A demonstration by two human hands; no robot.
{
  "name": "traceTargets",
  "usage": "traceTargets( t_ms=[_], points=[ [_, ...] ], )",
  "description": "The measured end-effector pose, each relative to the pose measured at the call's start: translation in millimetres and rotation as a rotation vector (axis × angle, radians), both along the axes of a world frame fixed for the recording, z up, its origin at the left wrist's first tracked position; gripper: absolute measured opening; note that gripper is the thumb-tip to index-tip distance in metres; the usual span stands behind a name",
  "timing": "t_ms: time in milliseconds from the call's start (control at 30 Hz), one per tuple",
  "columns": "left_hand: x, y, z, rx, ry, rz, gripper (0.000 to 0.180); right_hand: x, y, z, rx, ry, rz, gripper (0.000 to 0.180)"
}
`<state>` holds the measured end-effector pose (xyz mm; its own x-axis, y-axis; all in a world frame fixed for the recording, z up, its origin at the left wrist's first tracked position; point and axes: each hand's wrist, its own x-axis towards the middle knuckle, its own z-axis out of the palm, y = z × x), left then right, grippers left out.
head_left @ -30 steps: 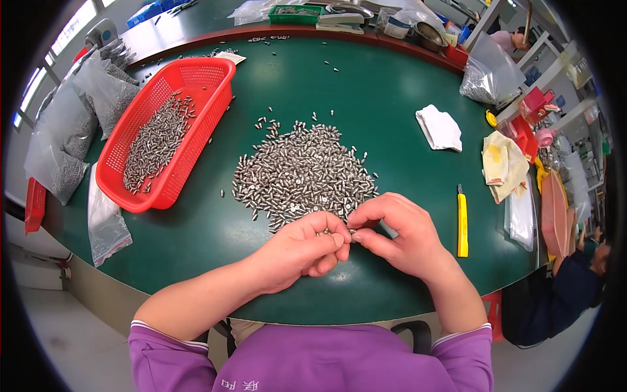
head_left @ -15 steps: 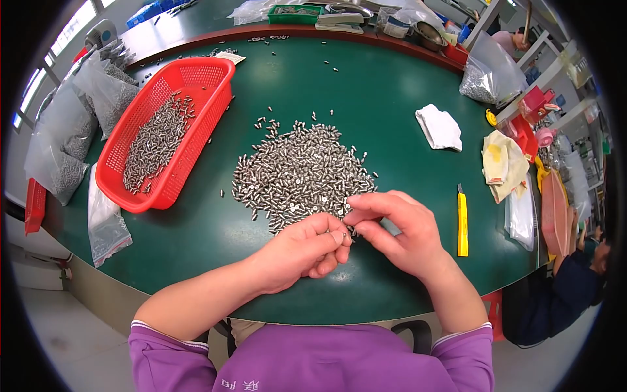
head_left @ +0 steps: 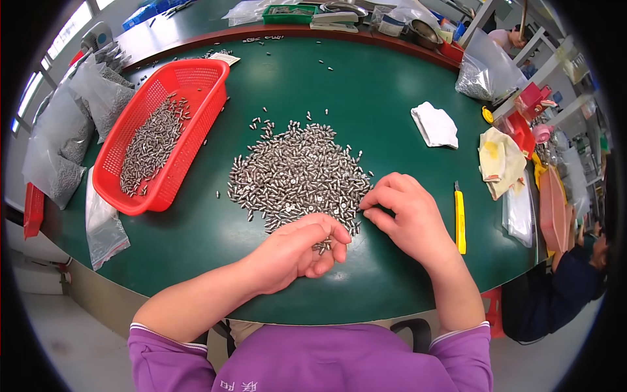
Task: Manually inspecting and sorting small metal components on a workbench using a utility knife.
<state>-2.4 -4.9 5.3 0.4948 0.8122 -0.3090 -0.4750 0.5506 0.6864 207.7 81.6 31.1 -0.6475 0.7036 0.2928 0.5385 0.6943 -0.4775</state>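
Note:
A heap of short, bullet-shaped silver metal parts [head_left: 297, 171] lies on the green table in front of me. At its near edge my left hand [head_left: 302, 251] is curled palm inward, with several of the same small metal parts [head_left: 322, 245] cupped in its fingers. My right hand [head_left: 401, 212] reaches to the heap's right edge, thumb and index finger pinched together there. Whatever sits between those fingertips is too small to make out.
To the left stands a red perforated basket [head_left: 163, 189] partly filled with like parts, beside clear bags [head_left: 62, 140] of them. A yellow utility knife [head_left: 460, 222], a white cloth [head_left: 435, 126] and a stained cloth [head_left: 501, 160] lie at the right. Another person [head_left: 555, 294] sits far right.
My right hand has moved away from the left, rightward to the heap's edge. My left fingers have loosened, so the parts in them now show. The view has shifted slightly.

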Motion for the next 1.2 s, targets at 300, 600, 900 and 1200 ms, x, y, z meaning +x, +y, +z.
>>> traceTargets(
  t_ms=[300, 600, 900, 1200],
  points=[
    [1, -1, 0, -0.001, 0.005, 0.011, 0.021, 1, -1, -2, -0.035, -0.134, 0.015, 0.013],
    [3, -2, 0, 0.038, 0.029, 0.002, 0.012, -10, -10, 2, -0.492, 0.291, 0.308, 0.009],
    [3, -2, -1, 0.038, 0.036, -0.012, 0.014, -14, -14, -3, -0.401, 0.33, 0.28, 0.011],
    [1, -1, -2, 0.016, 0.04, -0.033, 0.02, -5, 1, -1, 0.099, 0.082, 0.0, 0.011]
  ],
)
